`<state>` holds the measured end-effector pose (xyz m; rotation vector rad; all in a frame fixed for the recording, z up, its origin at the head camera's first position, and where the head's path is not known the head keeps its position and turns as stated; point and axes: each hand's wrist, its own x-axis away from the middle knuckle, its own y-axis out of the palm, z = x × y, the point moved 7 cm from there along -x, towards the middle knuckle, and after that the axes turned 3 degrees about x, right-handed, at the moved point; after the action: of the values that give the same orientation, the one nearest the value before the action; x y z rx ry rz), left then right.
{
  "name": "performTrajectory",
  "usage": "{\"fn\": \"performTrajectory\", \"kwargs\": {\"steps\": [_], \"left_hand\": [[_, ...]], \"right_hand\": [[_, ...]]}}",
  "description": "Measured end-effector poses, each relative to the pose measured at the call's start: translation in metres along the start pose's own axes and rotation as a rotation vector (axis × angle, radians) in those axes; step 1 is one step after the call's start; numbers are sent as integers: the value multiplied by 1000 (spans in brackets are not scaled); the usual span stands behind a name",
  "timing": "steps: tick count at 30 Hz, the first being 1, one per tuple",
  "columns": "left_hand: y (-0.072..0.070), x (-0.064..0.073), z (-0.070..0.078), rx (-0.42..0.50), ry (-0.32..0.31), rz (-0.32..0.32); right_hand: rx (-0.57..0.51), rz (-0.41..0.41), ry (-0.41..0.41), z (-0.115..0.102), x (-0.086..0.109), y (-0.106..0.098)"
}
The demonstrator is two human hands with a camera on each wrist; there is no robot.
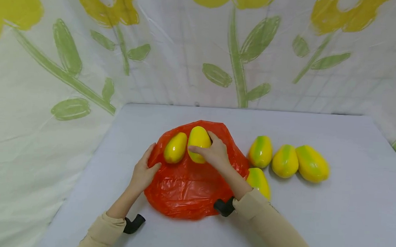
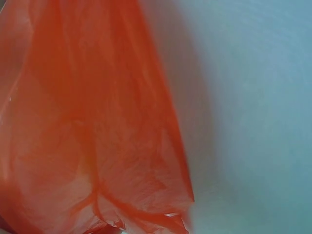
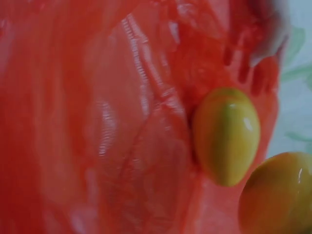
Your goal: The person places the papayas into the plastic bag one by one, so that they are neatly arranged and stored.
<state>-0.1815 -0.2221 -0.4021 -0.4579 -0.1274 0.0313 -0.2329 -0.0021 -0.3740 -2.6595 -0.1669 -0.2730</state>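
A red plastic bag lies spread open on the table, and one glossy yellow papaya with a greenish streak rests in it. My left hand grips the bag's left rim, thumb inside and fingers behind the film, as the right wrist view shows. Over the bag, my right hand holds a second papaya between thumb and fingers. That held papaya appears at the lower right of the right wrist view. Only the bag's outer side and the tabletop fill the left wrist view.
Several more papayas stand right of the bag, among them a large one farthest right and one partly hidden by the right forearm. The white table meets a curtain with yellow flowers at its back edge.
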Motion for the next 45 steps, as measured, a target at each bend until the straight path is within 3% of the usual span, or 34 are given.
{"fn": "performTrajectory", "kwargs": {"steps": [7, 16, 34, 45], "left_hand": [[-2, 0, -1, 7, -4, -18], [1, 3, 1, 16, -4, -12], [4, 1, 6, -3, 24, -3], [2, 2, 7, -19, 7, 5]], "right_hand": [[-22, 12, 33, 14, -19, 18], [24, -1, 22, 22, -27, 33], [33, 13, -48, 25, -33, 38], [63, 34, 0, 17, -33, 29]]}}
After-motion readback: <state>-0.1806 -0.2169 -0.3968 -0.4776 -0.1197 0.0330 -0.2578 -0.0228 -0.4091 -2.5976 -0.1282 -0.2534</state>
